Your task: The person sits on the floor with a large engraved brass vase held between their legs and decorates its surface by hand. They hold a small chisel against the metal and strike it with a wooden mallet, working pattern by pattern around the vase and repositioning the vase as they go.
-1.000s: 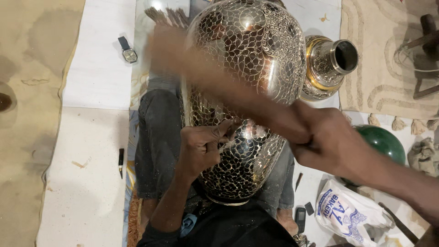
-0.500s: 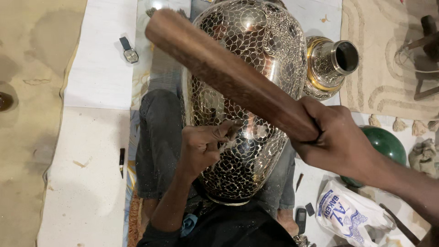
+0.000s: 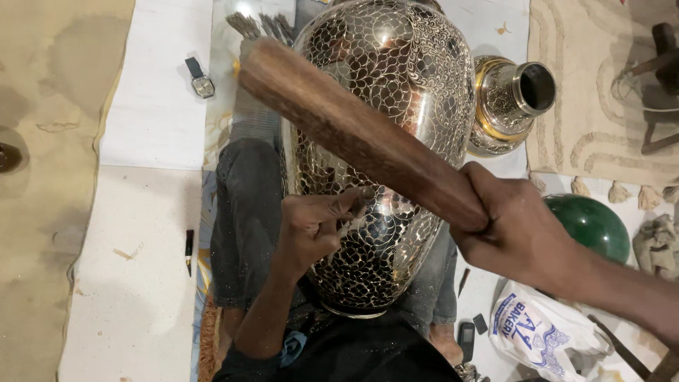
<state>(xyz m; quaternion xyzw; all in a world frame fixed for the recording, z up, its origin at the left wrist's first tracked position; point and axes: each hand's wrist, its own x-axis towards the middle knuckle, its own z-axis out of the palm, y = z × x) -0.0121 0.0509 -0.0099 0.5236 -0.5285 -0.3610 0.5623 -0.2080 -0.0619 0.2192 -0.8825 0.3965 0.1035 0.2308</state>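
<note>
Only one view here, the head camera looking straight down. The big metal vase (image 3: 385, 152) with the scale pattern lies across the person's lap, neck pointing away, base near the belly.

The right hand (image 3: 520, 230) is clamped around the thick end of a wooden club (image 3: 353, 131). A second ago that club was a blur swinging over the vase; half a second ago it was sharp and raised, and now it sits in nearly the same raised spot, angled up-left across the vase. So my guess is we're between blows rather than mid-strike.

The left hand (image 3: 318, 226) is pinched shut on a small chisel (image 3: 351, 225), tip pressed against the vase's lower belly. It has barely moved across all three shots.

Around it: a wristwatch (image 3: 200, 79) on the white sheet, a smaller brass vase (image 3: 506, 106), a green ball (image 3: 590, 226) and a plastic bag (image 3: 544, 332).
</note>
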